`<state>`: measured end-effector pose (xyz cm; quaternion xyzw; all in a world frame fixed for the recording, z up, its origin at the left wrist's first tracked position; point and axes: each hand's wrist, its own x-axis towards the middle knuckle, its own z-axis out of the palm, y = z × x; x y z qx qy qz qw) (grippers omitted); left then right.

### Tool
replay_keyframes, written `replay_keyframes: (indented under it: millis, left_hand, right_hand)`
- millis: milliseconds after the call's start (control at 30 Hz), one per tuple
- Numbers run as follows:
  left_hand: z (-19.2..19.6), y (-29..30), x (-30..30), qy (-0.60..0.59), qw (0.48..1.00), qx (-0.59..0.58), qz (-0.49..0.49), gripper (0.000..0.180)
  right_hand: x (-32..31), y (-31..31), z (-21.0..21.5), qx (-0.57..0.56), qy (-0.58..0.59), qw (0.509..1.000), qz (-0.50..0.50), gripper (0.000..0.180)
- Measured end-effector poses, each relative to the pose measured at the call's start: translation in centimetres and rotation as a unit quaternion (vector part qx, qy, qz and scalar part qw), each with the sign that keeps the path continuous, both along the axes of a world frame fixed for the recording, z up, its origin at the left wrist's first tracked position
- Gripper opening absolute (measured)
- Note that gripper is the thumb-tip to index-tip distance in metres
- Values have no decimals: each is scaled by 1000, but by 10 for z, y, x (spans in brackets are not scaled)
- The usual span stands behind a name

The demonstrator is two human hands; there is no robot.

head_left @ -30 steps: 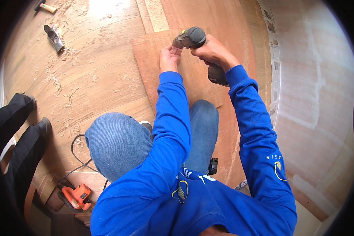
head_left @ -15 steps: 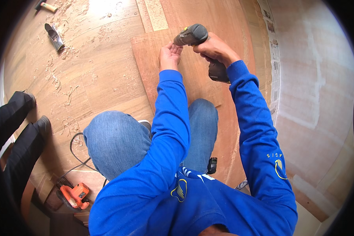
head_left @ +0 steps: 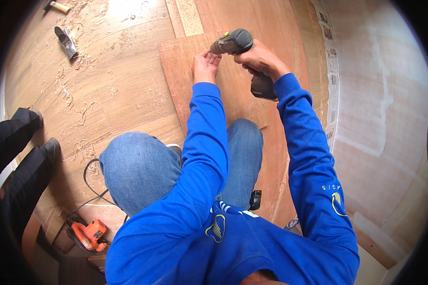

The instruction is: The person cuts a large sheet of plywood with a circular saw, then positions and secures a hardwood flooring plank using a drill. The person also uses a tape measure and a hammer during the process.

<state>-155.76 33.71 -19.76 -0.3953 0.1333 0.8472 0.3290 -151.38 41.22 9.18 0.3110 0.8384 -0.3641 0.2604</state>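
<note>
Much floor (head_left: 133, 90) borders the board's (head_left: 240, 92) left edge; right hand (head_left: 263, 60) clasps a drill (head_left: 234, 42), left hand's (head_left: 206, 65) grip unclear.

Right hand (head_left: 265, 60) grips drill (head_left: 235, 42), left hand (head_left: 205, 67) near its front; board (head_left: 238, 97) beneath.

We saw a matt plastic drill (head_left: 236, 42), a smooth wooden panel (head_left: 240, 90), a shiny metal plane (head_left: 66, 43) and denim jeans (head_left: 137, 168).
</note>
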Motion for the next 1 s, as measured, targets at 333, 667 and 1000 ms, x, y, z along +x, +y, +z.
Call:
replay_keyframes:
  millis: [333, 667, 1000]
  left_hand:
    - [-4, 2, 3, 28, 1000, 1, -2, 29]
    - [22, -3, 2, 0, 999, -38, -10, 30]
    - [94, -128, 1, 174, 851, -496, -24, 43]
  right_hand:
    - [0, -1, -4, 10, -8, 1000, 2, 18]
    - [-4, -4, -6, 38, -8, 999, 34, 15]
    - [-5, -2, -17, 84, 6, 991, 104, 14]
